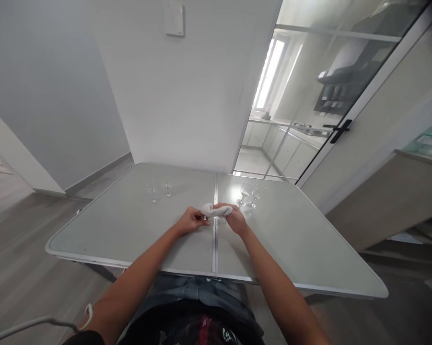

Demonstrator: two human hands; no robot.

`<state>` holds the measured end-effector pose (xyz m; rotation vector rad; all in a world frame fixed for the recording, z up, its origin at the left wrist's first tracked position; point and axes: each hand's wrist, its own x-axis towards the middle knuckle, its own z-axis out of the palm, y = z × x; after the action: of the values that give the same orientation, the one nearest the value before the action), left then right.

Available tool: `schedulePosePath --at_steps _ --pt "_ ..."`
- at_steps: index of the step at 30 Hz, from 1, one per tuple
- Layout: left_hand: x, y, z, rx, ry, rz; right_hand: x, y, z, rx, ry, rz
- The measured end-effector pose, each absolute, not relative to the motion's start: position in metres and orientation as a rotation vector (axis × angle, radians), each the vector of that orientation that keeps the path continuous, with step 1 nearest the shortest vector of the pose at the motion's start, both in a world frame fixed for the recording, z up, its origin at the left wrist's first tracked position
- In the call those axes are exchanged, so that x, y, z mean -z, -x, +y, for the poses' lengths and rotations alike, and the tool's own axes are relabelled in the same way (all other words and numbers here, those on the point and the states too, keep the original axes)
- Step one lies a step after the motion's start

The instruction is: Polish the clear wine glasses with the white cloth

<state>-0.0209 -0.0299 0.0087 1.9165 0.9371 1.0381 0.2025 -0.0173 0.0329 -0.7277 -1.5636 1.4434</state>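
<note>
Over the table's middle seam, my left hand (190, 221) pinches the end of a small clear glass (223, 220), most of which is covered. A white cloth (217, 210) is bunched around that glass. From the other side, my right hand (236, 220) grips the cloth with its fingers curled behind it. Just beyond my right hand stand two clear stemmed glasses, a wine glass (245, 192) and another (253, 196) beside it. Farther left are two smaller, faint clear glasses, one (152, 189) nearer the left edge and one (168, 187) to its right.
The pale grey folding table (129, 225) has a metal edge and a seam down its middle. Behind it rises a white wall (187, 105). At the right is a glass-paned door with a black handle (341, 131). A white cable (39, 322) runs by my left arm.
</note>
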Motion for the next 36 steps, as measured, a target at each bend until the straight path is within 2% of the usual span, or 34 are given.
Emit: schedulePosePath --at_steps 3,8,11,16,19,22,27,31,36 --pt "-0.007 0.021 -0.028 -1.030 -1.799 0.908 -0.031 -0.200 -0.015 -1.513 0.660 -1.459" --pt "-0.005 0.019 -0.021 -1.309 -1.438 0.932 -0.014 -0.172 -0.017 -1.421 0.703 -1.219" --pt "-0.005 0.016 -0.017 -1.409 -1.331 0.961 0.000 -0.161 -0.024 -1.149 0.801 -1.408" --pt "-0.007 0.016 -0.017 -1.443 -1.363 1.047 0.004 -0.168 -0.024 -0.466 0.838 -1.958" --pt "-0.005 0.019 -0.016 -1.438 -1.570 1.174 -0.004 -0.178 -0.021 -0.169 0.793 -2.166" --pt "0.003 0.022 -0.017 -1.367 -2.010 1.313 -0.015 -0.182 -0.024 -0.044 0.716 -2.314" --pt "0.009 0.027 -0.022 -1.188 -2.725 1.315 -0.022 -0.174 -0.024 -0.276 0.818 -2.246" --pt "0.003 0.031 -0.030 -1.069 -3.012 1.136 -0.021 -0.180 -0.011 -0.860 0.976 -2.018" --pt "0.003 0.027 -0.031 -1.121 -2.899 1.130 -0.017 -0.198 -0.003 -1.585 0.985 -1.566"
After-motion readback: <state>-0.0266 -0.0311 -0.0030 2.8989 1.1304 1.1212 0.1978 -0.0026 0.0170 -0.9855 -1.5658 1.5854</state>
